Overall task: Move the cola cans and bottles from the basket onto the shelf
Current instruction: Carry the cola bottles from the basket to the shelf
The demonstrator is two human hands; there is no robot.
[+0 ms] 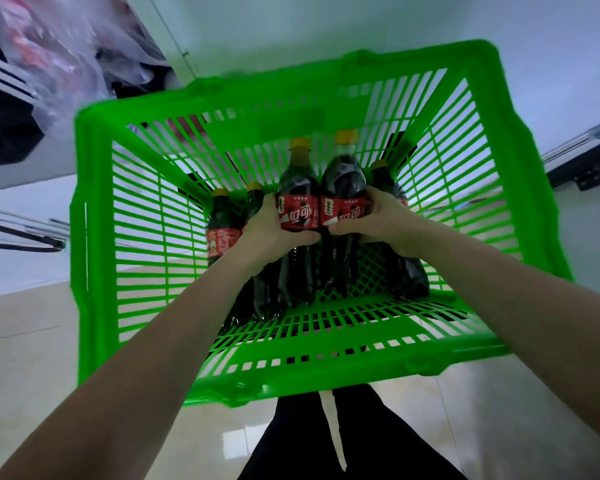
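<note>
green plastic basket (97, 216) stands on the floor | five cola bottles inside it | left hand (274, 226) grips one cola bottle (298, 202) | right hand (378, 220) grips the neighbouring cola bottle (343, 188) | yellow caps

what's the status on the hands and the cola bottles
Left hand grips one yellow-capped cola bottle, right hand another. Both inside green slatted plastic basket. Three more bottles alongside, none blocking.

Green slatted basket (94, 216); dark cola bottles (297, 199) (red labels, yellow caps).
</note>
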